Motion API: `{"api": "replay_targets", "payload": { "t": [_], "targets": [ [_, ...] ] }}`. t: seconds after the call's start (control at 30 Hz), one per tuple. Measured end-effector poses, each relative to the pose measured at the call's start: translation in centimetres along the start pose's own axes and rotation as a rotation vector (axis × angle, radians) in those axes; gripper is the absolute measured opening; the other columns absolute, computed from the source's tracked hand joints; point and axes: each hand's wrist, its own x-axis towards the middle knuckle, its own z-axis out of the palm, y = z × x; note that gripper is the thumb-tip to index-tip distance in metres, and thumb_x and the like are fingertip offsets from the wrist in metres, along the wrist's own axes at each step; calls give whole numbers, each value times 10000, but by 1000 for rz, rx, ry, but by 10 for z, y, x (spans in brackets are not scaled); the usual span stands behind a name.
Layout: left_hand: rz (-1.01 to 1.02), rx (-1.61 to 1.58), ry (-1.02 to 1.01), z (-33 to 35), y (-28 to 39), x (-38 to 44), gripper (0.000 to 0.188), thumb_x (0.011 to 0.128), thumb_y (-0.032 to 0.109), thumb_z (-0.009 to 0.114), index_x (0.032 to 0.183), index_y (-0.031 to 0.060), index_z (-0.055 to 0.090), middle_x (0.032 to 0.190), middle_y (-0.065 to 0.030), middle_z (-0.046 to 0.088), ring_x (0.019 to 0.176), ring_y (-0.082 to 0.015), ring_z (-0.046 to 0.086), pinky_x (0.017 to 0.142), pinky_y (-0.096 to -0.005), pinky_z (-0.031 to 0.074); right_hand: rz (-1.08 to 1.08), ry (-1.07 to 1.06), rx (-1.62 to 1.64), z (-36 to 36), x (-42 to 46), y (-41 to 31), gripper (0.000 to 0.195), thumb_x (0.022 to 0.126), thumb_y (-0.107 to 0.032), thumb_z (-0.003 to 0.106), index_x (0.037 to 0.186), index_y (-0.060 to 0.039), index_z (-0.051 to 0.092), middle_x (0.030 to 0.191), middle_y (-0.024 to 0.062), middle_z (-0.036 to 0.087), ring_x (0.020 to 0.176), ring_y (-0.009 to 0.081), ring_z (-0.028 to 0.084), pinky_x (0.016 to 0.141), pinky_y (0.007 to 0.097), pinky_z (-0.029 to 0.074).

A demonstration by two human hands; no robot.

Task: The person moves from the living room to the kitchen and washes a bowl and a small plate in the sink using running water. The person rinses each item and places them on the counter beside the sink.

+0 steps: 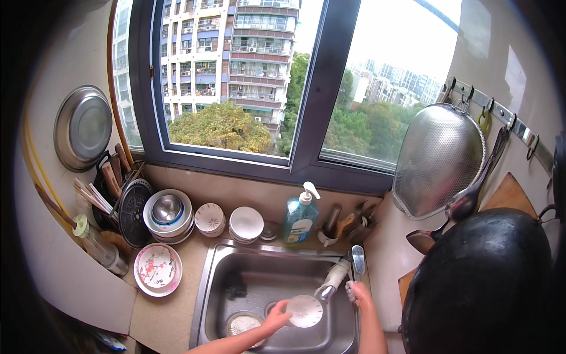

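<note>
My left hand [278, 316] holds a small white bowl [305, 311] with a faint petal pattern by its rim, over the stainless steel sink [204, 283]. Curled fingers on my right hand [360, 295] sit at the sink's right side, just below the chrome faucet lever [358, 260]. Something pale grey shows at those fingertips; whether they grip it or the lever's end is unclear. The faucet spout [328, 292], wrapped in whitish cloth, points toward the bowl. Partly behind my left forearm, a round dish [229, 329] with white, lumpy contents lies in the sink.
Left of the sink are stacked bowls [188, 230], a floral bowl [154, 267] and a knife rack [132, 172]. Behind it stand white bowls [246, 223], a pump bottle [300, 219] and a utensil cup [326, 240]. A black wok [477, 283] and strainer [442, 159] hang at right.
</note>
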Motion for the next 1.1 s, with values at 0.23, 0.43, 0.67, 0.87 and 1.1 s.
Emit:
{"api": "replay_targets", "payload": {
  "t": [0.23,0.43,0.67,0.87,1.1],
  "targets": [
    [26,-31,-9,5,-1,2,534,795,46,525,1299,-5,355,1205,-133,466,990,-223,566,689,-319,565,-143,181,-197,5,11,-31,160,805,-177,516,662,-105,510,503,-44,395,370,68,316,339,239,212],
    [84,14,-24,6,-9,7,531,792,40,520,1296,-5,359,1191,-123,481,977,-214,573,677,-303,570,-152,169,-133,8,6,-56,154,786,-166,506,642,-112,515,491,-35,413,353,74,322,327,238,216],
    [32,-37,-1,13,0,3,526,781,18,506,1286,-8,364,1181,-125,501,984,-223,576,673,-312,574,-138,103,-138,2,4,-63,166,812,-154,478,648,-126,488,495,-56,382,356,50,280,322,215,191],
    [8,-40,14,12,1,-1,528,778,17,508,1284,-9,361,1184,-127,499,978,-226,578,658,-319,578,-26,-25,-50,-7,-5,-42,168,819,-164,484,658,-116,497,507,-57,379,387,51,306,347,223,208],
    [-12,-38,23,11,3,-5,529,782,18,510,1286,-10,354,1184,-125,496,966,-221,580,658,-315,580,116,-424,236,-8,-33,-18,289,901,-195,477,623,-138,418,512,-54,336,389,37,281,320,179,185]
  ]
}}
